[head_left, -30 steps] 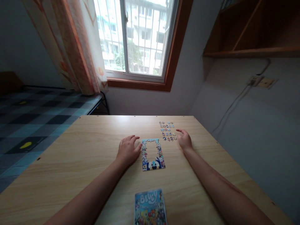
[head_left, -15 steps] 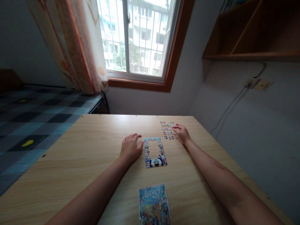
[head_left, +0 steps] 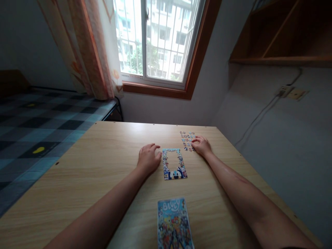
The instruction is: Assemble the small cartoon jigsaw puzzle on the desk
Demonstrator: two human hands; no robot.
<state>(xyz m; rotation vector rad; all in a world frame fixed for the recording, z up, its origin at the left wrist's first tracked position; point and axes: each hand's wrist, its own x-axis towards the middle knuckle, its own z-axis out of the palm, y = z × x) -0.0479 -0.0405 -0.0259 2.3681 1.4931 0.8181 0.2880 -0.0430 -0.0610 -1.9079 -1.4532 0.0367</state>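
Note:
A partly assembled jigsaw puzzle lies flat on the table; its border is joined, with a blue-and-white cartoon dog face along the near side and a bare middle. Beside its left edge rests my left hand, fingers spread and holding nothing, fingertips close to the border. Loose puzzle pieces are laid out in rows beyond the puzzle, to the right. Over the right side of these rows is my right hand, its fingers bent and slightly apart, covering some pieces. Nothing shows in its grasp.
A colourful box or card marked "Bluey" lies nearer to me on the wooden table. To the left stands a bed with a checked sheet. A wall shelf hangs at the right, above a socket with a cable.
The whole view has shifted slightly. My right hand has moved a little left and nearer to me over the loose pieces. My left hand stays beside the puzzle.

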